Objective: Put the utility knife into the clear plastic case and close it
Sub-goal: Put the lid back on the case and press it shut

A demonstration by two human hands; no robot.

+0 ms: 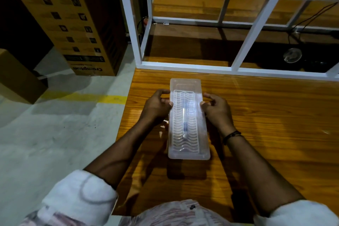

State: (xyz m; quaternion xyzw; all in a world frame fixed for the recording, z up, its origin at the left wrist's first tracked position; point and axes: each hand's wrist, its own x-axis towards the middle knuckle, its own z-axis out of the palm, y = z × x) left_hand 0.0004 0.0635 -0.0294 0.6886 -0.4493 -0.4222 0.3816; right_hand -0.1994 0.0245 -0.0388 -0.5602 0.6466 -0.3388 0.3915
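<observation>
Your left hand (157,105) and right hand (216,109) each pinch a long edge of the clear plastic case (189,119), thumbs on top, fingers curled at the sides; each grip is closed on the case. The case is a long, round-cornered rectangle of cloudy, translucent plastic with wavy ridges moulded into it, and it seems to be held above the glossy, wood-grain desk (266,115). The utility knife (185,121) shows through it as a slim, pale bar with a dark patch, lying lengthwise along the middle.
</observation>
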